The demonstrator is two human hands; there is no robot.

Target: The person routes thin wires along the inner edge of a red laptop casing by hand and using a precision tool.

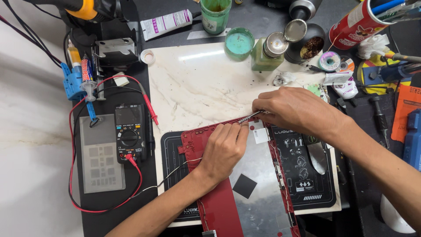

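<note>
Fingers of the right hand [298, 109] pinch a pair of slim metal tweezers [251, 116], whose tips point left toward the upper edge of the red device frame [206, 140]; fingers of the left hand [224, 149] lie curled and pressed flat on that frame, holding nothing but steadying it, fingertips just beside the tweezer tips. The step in hand looks like picking or prying at a small part along the frame's top rim, near the white tab [260, 134] on the silver shield plate [258, 184]. The next move seems to call for a light, steady pull with the tips kept low, while the left hand keeps the frame from sliding

The frame lies across a black repair mat [302, 175], itself on a white marble slab [197, 83] set on the dark worktop [144, 193]. To the left sits a multimeter [130, 134] with red leads [72, 175] and a grey stencil sheet [101, 160]. Behind the slab stand a green jar [239, 44], a green pump bottle [266, 53], a brass-wool tip cleaner [310, 46] and a solder spool [329, 61]
</note>
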